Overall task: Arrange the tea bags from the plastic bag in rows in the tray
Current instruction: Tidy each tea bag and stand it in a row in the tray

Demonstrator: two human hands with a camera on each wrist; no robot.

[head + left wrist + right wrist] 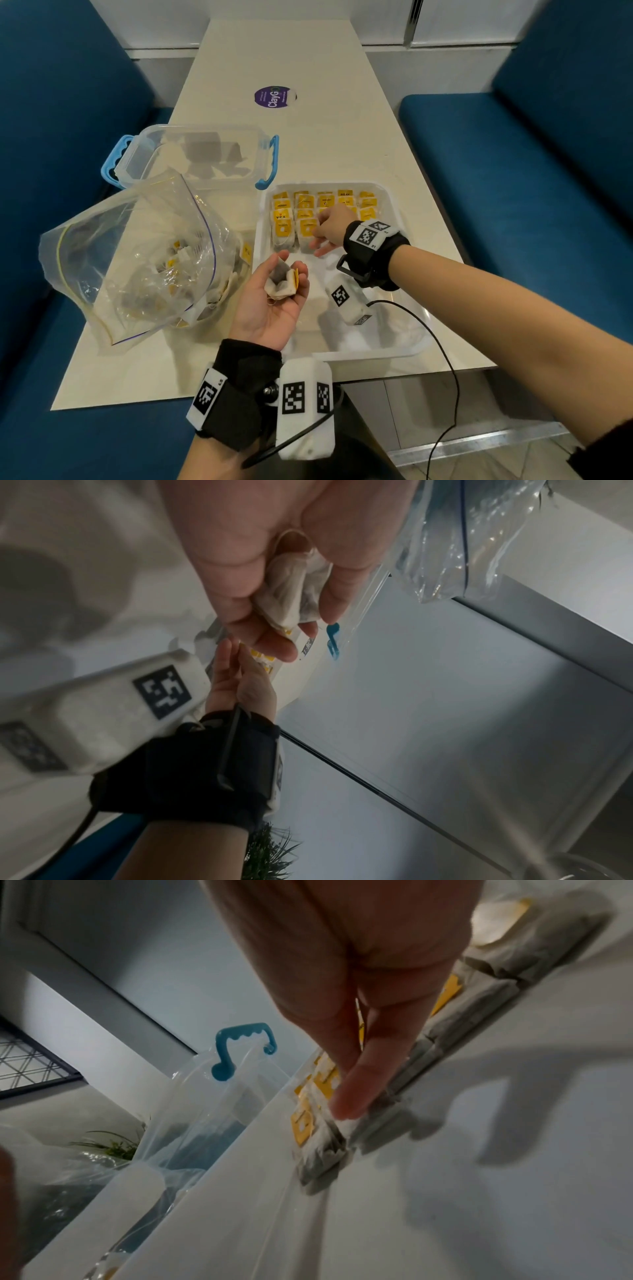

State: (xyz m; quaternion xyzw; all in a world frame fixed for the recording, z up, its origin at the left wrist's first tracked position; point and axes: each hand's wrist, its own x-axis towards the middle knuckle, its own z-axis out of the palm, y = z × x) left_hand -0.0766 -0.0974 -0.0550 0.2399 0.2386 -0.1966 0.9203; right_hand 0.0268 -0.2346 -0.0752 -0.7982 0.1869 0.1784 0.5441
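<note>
A white tray (373, 335) lies on the table with several yellow-tagged tea bags (305, 210) in rows at its far end. My right hand (317, 241) reaches over the tray, its straight fingers (346, 1104) pressing on a tea bag (322, 1150) in the nearest row, second from the left. My left hand (294, 270) hovers palm up at the tray's left edge, fingers curled around a small bunch of tea bags (281, 286), also in the left wrist view (287, 596). The clear zip plastic bag (137, 260), left of the tray, holds more tea bags.
A clear lidded container (195, 157) with blue handles stands behind the plastic bag. A purple round sticker (274, 97) is farther back on the table. Blue benches flank the table. A black cable (442, 342) runs over the tray's near right corner.
</note>
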